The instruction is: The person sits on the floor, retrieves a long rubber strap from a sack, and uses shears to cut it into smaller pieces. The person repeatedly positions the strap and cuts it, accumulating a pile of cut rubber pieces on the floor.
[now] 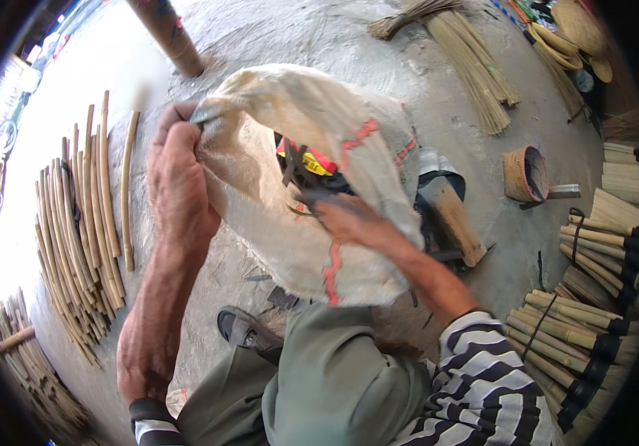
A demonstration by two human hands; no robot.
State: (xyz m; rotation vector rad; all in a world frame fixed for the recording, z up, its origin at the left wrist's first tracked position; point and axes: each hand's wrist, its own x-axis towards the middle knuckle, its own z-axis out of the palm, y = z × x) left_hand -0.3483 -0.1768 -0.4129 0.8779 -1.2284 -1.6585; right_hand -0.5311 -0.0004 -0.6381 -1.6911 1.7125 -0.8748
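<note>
A whitish woven sack [290,260] with red stripes stands open in front of my knees. My left hand [178,175] is closed on the upper left of its rim and holds the mouth apart. My right hand [353,219] reaches into the mouth from the right. Its fingers are blurred by motion and touch dark strips [305,178] inside; whether they grip any is unclear. Behind the strips shows a red and yellow packet [316,160]. The deeper contents are hidden by the sack's walls.
Bamboo sticks [82,223] lie on the left. Right of the sack is a wooden block [453,215], then a small woven basket [524,175]. Bundled sticks with black-wrapped ends [565,342] lie lower right. Thin bristle bundles [475,74] and a post [171,41] are farther off.
</note>
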